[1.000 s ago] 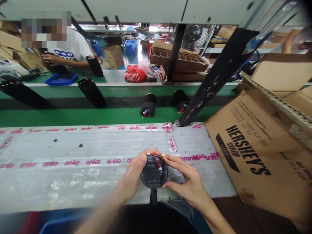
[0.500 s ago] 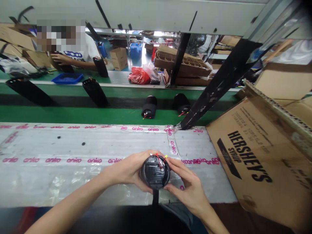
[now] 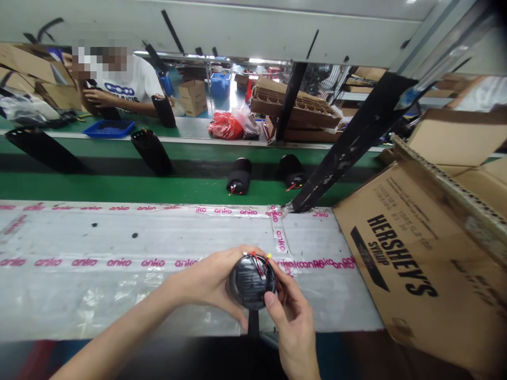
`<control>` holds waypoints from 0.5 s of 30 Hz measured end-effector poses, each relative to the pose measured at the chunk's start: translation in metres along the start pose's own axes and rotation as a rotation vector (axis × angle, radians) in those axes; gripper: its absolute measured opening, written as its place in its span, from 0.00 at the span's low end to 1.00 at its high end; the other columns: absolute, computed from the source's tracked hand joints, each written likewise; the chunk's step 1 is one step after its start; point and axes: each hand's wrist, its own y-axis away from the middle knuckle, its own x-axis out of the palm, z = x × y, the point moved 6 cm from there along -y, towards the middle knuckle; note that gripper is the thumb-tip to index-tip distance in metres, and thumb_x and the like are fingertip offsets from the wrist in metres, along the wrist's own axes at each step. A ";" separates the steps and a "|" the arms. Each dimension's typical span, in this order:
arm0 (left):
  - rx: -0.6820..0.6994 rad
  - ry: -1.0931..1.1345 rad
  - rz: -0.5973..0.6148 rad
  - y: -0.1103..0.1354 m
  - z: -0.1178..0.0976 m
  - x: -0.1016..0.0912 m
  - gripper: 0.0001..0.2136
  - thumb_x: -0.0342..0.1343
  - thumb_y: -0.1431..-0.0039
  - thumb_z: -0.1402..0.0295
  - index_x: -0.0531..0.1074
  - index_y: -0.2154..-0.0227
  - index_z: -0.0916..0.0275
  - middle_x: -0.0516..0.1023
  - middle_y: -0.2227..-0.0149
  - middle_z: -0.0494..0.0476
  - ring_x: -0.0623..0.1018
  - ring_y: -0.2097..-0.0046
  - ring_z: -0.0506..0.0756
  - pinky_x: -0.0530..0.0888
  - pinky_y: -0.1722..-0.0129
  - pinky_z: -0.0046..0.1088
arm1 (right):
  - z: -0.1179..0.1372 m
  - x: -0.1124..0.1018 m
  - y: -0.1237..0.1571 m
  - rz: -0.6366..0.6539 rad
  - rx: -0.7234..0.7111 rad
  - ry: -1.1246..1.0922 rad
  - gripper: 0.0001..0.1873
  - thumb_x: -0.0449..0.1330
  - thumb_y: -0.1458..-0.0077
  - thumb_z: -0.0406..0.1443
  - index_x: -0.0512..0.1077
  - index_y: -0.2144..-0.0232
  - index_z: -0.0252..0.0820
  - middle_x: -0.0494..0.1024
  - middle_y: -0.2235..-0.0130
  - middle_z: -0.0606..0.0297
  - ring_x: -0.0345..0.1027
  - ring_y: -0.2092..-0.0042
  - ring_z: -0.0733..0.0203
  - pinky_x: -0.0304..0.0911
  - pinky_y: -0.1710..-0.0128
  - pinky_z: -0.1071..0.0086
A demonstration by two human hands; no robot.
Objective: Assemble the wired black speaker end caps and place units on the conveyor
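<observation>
A black cylinder [image 3: 250,287] stands over the near part of the covered bench, its round end facing up at me. Thin red and black wires with small white and yellow connectors [image 3: 259,264] come out at the far side of that end. My left hand [image 3: 208,279] is wrapped round its left side. On the right, my right hand [image 3: 295,311] grips it, the thumb on the rim and the fingers along the side. A narrow black strip [image 3: 253,323] extends from the cylinder towards my body. The cylinder's lower part is hidden.
Beyond the bench [image 3: 99,290], a green conveyor belt [image 3: 198,192] carries black cylinders [image 3: 240,177]. A cardboard box [image 3: 415,253] stands at right, beside a slanted black post [image 3: 348,142]. Across the belt, a person [image 3: 130,82] sits near a blue tray [image 3: 109,128].
My right thumb has moved up onto the cylinder's rim, and my right hand has turned and come closer in. My left hand stays round the cylinder. The view has shifted slightly.
</observation>
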 end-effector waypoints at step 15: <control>0.000 0.208 -0.215 0.007 0.013 0.012 0.44 0.52 0.38 0.30 0.67 0.32 0.60 0.75 0.34 0.69 0.78 0.38 0.70 0.75 0.38 0.45 | 0.013 -0.006 -0.007 0.149 0.013 0.100 0.24 0.67 0.34 0.50 0.75 0.38 0.59 0.67 0.27 0.62 0.55 0.24 0.40 0.44 0.23 0.36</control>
